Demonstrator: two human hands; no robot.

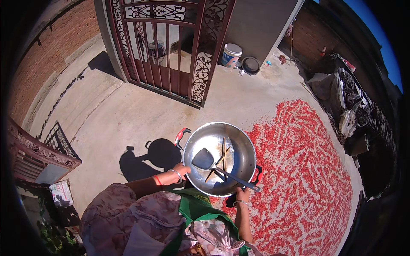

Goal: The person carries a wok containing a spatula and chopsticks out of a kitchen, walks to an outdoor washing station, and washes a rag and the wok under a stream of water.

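Before my body is a large stainless steel pot (pixel 241 150) with two red-and-black side handles, held by its rim between both hands. My left hand (pixel 181 170) grips the rim at the left, below one handle. At the lower right, my right hand (pixel 242 194) holds the rim near the other handle. A dark spatula (pixel 203 158) lies in the pot, its long handle crossing the rim above my right hand. Beside it in the pot are a pair of crossed chopsticks (pixel 225 147) and other thin dark sticks. The fingers under the rim are partly hidden.
Red pieces, apparently chopped chillies (pixel 301 166), are spread over the concrete ground at the right. A dark red metal gate (pixel 160 70) stands ahead, with a white bucket (pixel 231 54) and a round basin (pixel 250 65) by the wall. Plastic bags (pixel 349 121) lie at the far right.
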